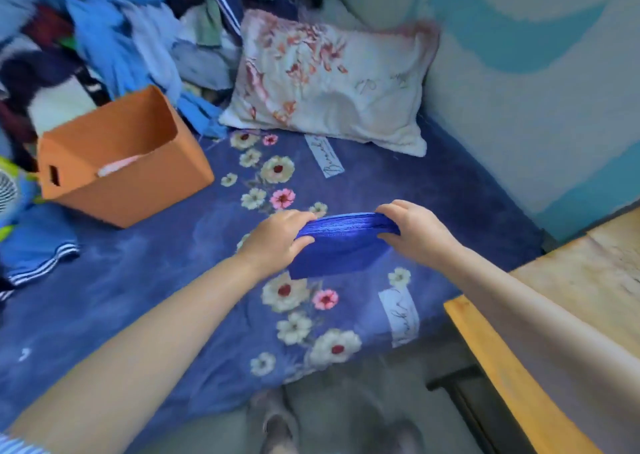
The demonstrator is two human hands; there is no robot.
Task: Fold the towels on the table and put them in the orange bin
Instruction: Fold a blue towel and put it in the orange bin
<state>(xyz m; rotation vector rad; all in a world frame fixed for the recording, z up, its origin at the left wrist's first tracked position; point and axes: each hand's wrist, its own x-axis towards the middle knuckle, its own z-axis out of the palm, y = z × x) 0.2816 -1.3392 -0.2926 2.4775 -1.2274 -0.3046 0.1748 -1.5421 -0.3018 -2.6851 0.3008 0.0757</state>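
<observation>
Both hands, left hand (277, 242) and right hand (414, 230), pinching folded blue towel (337, 249); pink cloth (119, 167) inside orange bin (138, 190).

Single head view, wide-angle, looking forward and steeply down, close over bed (138, 280); floor at frame bottom.

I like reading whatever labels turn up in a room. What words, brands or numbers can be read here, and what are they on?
Nothing reads clearly.
White label on the blue flowered bedspread, near the pillow: cursive script, perhaps starting with "B", too blurred to quote.
Second white label near the bed's front edge: same script, unreadable.
Pillow: faint cursive marks, illegible.
Orange bin, blue towel: no text visible.
</observation>
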